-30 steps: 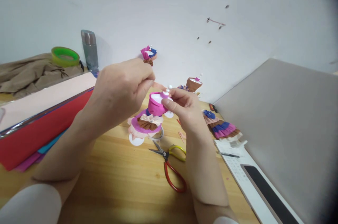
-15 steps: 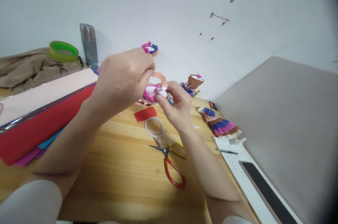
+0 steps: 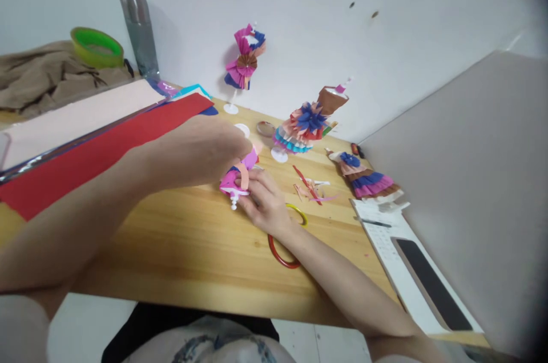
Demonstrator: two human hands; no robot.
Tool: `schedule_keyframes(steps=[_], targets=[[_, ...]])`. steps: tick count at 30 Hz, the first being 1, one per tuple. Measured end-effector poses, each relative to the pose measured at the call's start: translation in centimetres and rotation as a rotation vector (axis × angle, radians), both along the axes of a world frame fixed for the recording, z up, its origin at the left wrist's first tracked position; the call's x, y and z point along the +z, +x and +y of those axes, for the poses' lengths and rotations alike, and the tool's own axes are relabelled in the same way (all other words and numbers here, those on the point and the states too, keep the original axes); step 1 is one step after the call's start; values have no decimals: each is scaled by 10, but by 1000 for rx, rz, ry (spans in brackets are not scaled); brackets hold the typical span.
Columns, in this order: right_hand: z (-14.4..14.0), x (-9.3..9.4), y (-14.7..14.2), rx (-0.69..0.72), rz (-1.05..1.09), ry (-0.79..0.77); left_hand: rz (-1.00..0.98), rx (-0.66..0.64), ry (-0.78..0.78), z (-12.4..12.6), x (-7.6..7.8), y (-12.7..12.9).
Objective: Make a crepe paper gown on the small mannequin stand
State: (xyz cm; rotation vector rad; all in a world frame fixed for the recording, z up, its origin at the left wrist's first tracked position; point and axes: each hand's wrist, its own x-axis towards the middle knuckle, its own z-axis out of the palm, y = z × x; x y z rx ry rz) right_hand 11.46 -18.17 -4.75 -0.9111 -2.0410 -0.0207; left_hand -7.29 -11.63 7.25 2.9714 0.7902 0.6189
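Note:
A miniature dress form [image 3: 231, 182] wrapped in magenta paper is tipped over, its white beaded neck knob pointing toward me. My right hand [image 3: 266, 201] grips its upper body from the right, fingers closed beside a peach paper strip [image 3: 244, 176]. My left hand [image 3: 209, 149] is curled over the form's lower part from the left; its fingertips are hidden behind the back of the hand. Scissors [image 3: 282, 254] with one red and one yellow handle lie under my right wrist, their blades covered from view.
Two dressed miniature forms [image 3: 247, 60] [image 3: 310, 117] stand near the wall. A layered paper dress [image 3: 368, 177] lies at right by a white board [image 3: 385, 249]. Paper scraps [image 3: 312, 186], red paper [image 3: 107, 152], a green tape roll [image 3: 96, 48] and a flask [image 3: 140, 32] are about.
Both hands have come down toward the table with the dress form, which has turned so its neck knob points at me. The camera view has tilted down, showing the table's front edge.

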Motion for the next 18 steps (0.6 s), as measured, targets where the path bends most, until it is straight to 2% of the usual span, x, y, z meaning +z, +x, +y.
schedule_keyframes(steps=[3, 5, 7, 9, 11, 13, 16, 18], targets=[[-4, -19, 2, 14, -106, 12, 107, 41, -104, -8, -20, 0], [-7, -25, 3, 40, -154, -23, 50, 99, -180, -13, -40, 1], [-11, -24, 4, 68, -145, -93, -113, 161, -193, -17, -63, 1], [-15, -18, 4, 61, -43, -179, -279, 176, -214, -23, -85, -1], [-19, -12, 5, -2, 111, -260, -398, 143, -169, -29, -105, -5], [-21, -10, 7, -82, 230, -313, -444, 114, -38, -35, -118, -8], [-23, -14, 8, -158, 291, -322, -469, 54, 134, -42, -129, -12], [-24, -18, 7, -166, 240, -311, -458, 4, 198, -45, -130, -14]])
